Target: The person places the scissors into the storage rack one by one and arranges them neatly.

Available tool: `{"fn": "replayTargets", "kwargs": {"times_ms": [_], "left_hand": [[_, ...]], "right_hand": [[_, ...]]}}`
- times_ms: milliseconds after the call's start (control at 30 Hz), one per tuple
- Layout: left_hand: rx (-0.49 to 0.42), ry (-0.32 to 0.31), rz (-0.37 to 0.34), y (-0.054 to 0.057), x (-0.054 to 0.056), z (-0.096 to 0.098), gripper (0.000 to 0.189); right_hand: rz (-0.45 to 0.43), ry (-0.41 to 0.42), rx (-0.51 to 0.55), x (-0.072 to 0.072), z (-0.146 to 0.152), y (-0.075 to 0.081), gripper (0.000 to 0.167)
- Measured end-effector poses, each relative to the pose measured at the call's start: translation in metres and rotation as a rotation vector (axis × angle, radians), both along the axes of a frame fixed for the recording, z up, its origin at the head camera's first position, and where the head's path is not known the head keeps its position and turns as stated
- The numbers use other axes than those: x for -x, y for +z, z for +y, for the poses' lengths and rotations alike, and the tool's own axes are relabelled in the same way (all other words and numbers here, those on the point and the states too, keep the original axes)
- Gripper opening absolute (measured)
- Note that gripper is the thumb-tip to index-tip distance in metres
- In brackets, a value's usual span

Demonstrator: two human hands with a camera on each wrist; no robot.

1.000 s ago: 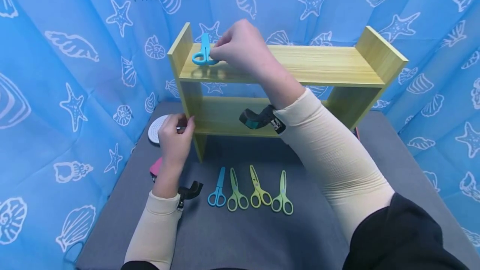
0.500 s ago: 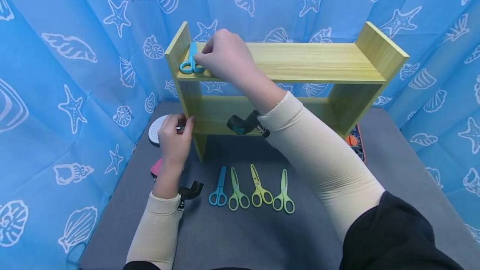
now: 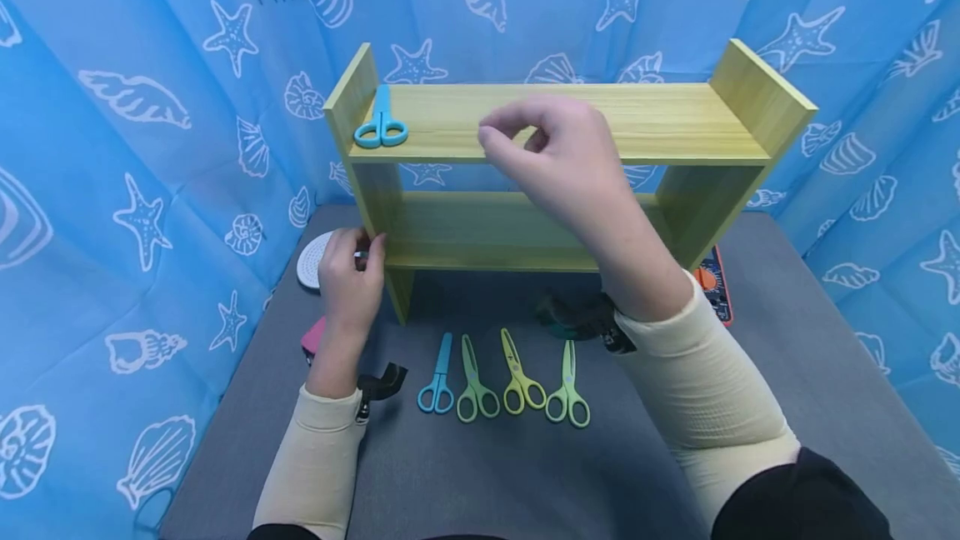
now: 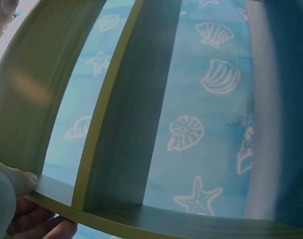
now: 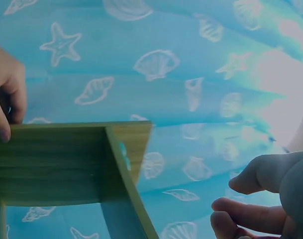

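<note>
A pair of light-blue scissors lies at the left end of the top board of a wooden shelf, handles toward the front. My left hand grips the shelf's left side panel, thumb on the inner face; the left wrist view shows the thumb and fingers on either side of the panel edge. Off to the right of those scissors, my right hand hovers in front of the top board, fingers loosely bent. In the right wrist view its thumb and fingers are apart with nothing between them.
On the grey table before the shelf lie blue scissors, green scissors, yellow scissors and more green scissors. A white round perforated object and a pink item sit left; a red-edged device sits right.
The right hand set the light-blue scissors down against the left end of the top board, let go and drew away to the right. The left hand stayed on the side panel.
</note>
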State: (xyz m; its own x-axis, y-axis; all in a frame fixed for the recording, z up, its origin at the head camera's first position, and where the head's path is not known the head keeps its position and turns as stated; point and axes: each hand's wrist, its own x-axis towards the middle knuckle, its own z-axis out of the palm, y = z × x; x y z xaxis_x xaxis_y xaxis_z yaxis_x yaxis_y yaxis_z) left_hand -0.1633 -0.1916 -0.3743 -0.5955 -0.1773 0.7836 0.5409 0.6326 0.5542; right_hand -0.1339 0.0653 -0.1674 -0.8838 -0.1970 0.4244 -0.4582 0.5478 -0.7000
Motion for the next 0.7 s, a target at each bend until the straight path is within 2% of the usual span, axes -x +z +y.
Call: {"fn": "replayTargets", "kwargs": {"times_ms": [133, 233, 500, 700], "left_hand": [[0.016, 0.000, 0.003, -0.001, 0.000, 0.001, 0.016], [0.021, 0.002, 0.005, -0.002, 0.000, 0.002, 0.017], [0.028, 0.008, 0.022, -0.002, 0.002, 0.003, 0.017], [0.026, 0.023, 0.023, -0.004, 0.003, 0.002, 0.018]], "right_hand": [[0.131, -0.028, 0.071, -0.024, 0.029, -0.022, 0.019], [0.175, -0.047, 0.110, -0.040, 0.049, -0.040, 0.016], [0.209, -0.051, 0.193, -0.071, 0.085, -0.085, 0.016], [0.161, -0.049, 0.204, -0.086, 0.099, -0.120, 0.023]]}}
